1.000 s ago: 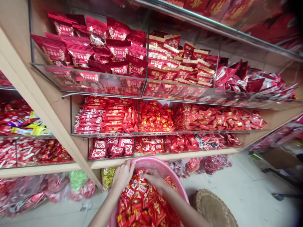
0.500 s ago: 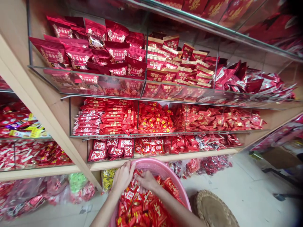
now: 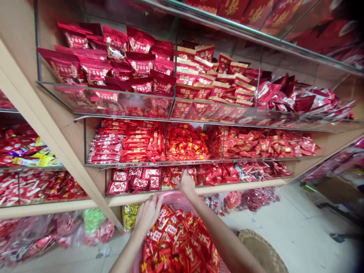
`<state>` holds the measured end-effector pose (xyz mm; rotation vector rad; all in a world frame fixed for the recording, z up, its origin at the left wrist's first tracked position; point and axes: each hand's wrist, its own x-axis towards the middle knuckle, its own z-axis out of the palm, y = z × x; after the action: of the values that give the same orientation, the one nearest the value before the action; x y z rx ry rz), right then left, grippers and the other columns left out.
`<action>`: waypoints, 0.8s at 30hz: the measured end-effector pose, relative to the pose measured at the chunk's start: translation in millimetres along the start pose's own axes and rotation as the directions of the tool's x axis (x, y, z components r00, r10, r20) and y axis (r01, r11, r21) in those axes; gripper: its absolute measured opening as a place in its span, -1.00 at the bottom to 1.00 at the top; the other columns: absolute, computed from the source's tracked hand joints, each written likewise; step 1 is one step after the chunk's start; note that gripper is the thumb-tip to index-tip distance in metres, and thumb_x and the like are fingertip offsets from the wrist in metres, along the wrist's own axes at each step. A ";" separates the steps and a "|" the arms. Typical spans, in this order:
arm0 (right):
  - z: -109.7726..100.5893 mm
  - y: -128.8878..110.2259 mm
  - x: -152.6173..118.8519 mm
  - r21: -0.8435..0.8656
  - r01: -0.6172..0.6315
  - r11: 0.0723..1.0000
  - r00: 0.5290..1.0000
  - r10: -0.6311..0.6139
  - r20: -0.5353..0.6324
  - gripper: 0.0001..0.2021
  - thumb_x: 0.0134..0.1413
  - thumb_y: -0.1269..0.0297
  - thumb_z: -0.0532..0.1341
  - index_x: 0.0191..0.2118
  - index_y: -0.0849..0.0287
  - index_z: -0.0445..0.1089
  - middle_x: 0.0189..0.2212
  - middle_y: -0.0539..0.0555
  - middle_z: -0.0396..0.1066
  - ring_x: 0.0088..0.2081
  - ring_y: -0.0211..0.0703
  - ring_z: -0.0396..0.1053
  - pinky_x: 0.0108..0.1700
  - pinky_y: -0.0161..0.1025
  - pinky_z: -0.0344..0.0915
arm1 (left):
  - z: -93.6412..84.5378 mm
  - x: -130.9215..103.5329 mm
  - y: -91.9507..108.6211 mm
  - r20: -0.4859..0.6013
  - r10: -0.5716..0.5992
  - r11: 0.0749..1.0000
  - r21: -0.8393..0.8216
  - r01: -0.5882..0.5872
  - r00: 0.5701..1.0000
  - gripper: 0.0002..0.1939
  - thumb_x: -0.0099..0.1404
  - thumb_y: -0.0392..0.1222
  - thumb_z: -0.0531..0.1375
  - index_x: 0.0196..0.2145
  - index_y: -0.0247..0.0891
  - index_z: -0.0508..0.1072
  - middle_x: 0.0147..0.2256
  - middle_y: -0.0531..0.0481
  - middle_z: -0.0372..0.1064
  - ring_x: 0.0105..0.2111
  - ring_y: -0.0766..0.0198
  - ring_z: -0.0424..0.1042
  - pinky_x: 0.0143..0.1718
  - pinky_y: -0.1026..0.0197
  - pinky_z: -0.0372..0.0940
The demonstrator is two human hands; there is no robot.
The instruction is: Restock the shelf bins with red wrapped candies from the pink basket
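Head view, and nearest came the pink basket [image 3: 173,197], heaped with red packets [image 3: 183,237]! Left hand [image 3: 147,212] was up at its far-left rim, grip clamped over the edge. Beyond it, right hand [image 3: 187,184] had the small red-and-white packets [image 3: 167,177] of the lowest shelf [image 3: 233,185] just behind it, thumb out from the fingers; whether that grip was closed on anything, I couldn't tell. Farther up, a glass-fronted shelf [image 3: 133,109] stood crammed: maroon packs [image 3: 142,64] left, gold-edged packs [image 3: 186,77] beside them.
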<state>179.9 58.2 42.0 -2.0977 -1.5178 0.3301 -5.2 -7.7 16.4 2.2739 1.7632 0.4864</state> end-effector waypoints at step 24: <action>-28.3 35.7 -79.7 0.850 -0.514 -0.111 0.855 -0.142 0.499 -0.74 -0.05 0.18 0.27 -0.24 0.17 0.30 -0.27 0.09 0.48 -0.21 -0.17 0.45 -0.15 -0.27 0.37 | -2.5 1.2 2.8 0.017 0.004 1.000 -0.001 -0.004 1.000 -0.54 0.40 0.05 -0.25 -0.05 -0.19 0.30 -0.14 -0.12 0.46 -0.22 0.12 0.49 -0.25 0.18 0.26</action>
<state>195.2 -32.2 37.8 -0.8169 -0.4826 1.6308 -3.4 -7.2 19.8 2.2747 1.7506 0.4673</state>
